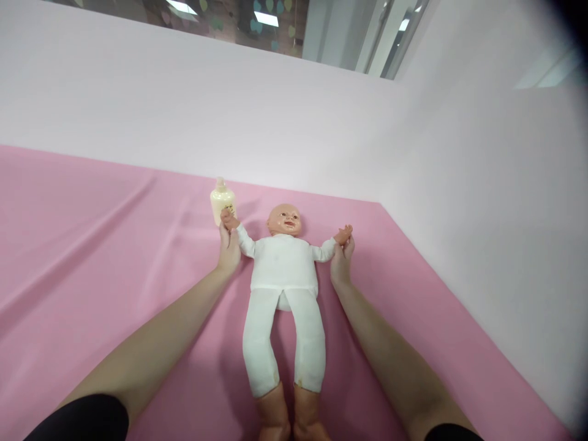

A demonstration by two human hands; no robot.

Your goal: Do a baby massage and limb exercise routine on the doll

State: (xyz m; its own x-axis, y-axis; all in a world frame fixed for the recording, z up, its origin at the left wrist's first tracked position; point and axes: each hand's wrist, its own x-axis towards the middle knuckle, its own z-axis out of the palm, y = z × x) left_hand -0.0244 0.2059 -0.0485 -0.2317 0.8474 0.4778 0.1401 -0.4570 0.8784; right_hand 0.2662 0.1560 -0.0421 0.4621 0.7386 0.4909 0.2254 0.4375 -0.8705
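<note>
A baby doll (283, 269) in a white suit lies on its back on a pink sheet (92, 245), head away from me, arms spread out to both sides. My left hand (228, 250) grips the doll's arm on the left side near its wrist. On the right side, my right hand (341, 258) holds the doll's other wrist. A small cream-coloured bottle (222, 202) stands upright just behind the doll's left-side hand.
The pink sheet's far edge meets a pale wall (275, 122) behind the doll and another wall (505, 245) along the right. Windows and ceiling lights (266, 18) show above the wall top.
</note>
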